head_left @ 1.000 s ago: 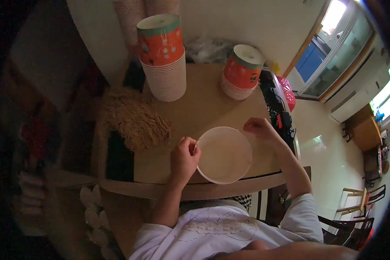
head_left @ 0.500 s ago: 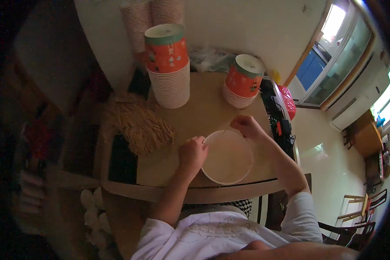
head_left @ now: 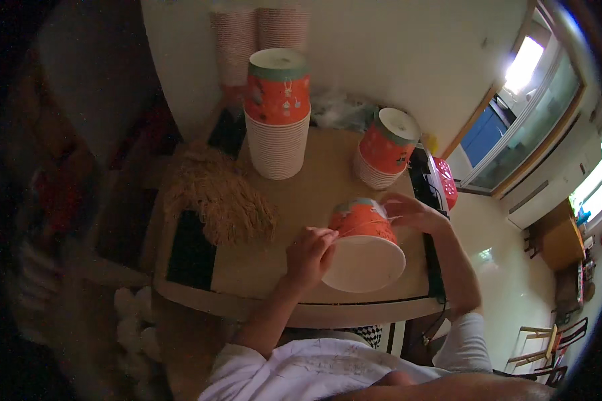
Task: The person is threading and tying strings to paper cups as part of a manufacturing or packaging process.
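Note:
Tilted over the near part of the table is a paper bucket (head_left: 363, 267) with an orange-red printed outside and a white inside, its mouth facing me. My left hand (head_left: 310, 255) is closed on the left side of its rim. At the bucket's right side, my right hand (head_left: 411, 214) has its fingers bent close to the wall, with a thin pale cord (head_left: 396, 217) at the fingertips. That cord seems to run across the printed wall; its far end is hard to make out. To the left lies a bundle of brown twine strands (head_left: 224, 197).
A tall stack of nested paper buckets (head_left: 279, 113) stands upside down behind the twine. A shorter stack (head_left: 386, 147) is at the back right, beside a red basket (head_left: 445, 182). More stacks (head_left: 257, 50) lean by the wall. The table's curved edge (head_left: 314, 314) is nearest me.
The bucket has tipped so that its printed outside shows. My right hand has moved right and slightly down, from above the rim to the bucket's side. My left hand stays at the rim.

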